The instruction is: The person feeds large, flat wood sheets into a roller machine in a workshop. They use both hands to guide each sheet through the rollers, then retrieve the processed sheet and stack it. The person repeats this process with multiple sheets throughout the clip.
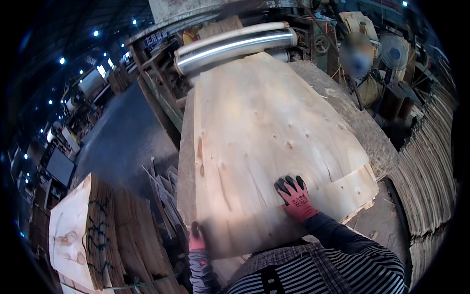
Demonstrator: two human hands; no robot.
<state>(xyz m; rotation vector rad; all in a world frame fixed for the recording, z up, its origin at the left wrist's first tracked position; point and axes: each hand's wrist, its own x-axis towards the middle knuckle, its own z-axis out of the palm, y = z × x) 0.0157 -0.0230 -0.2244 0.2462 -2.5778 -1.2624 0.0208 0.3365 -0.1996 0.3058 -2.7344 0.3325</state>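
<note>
A wide, pale wood veneer sheet [264,127] with knots and a few splits lies on more veneer, running from my body up to a shiny metal roller [240,49]. Both hands wear pink gloves with black fingertips. My right hand [296,198] rests flat on the sheet's near part, fingers spread. At the near left corner, my left hand [197,238] is closed around the sheet's edge; part of its fingers is hidden. The near strip of veneer looks blurred.
Tied veneer stacks [117,230] stand at the left, near loose wood strips [164,191]. A tall veneer pile [428,166] curves along the right. Beyond the worn table [387,152] are a fan [394,51] and a person [356,61]. Dark floor [127,132] stretches away at the left.
</note>
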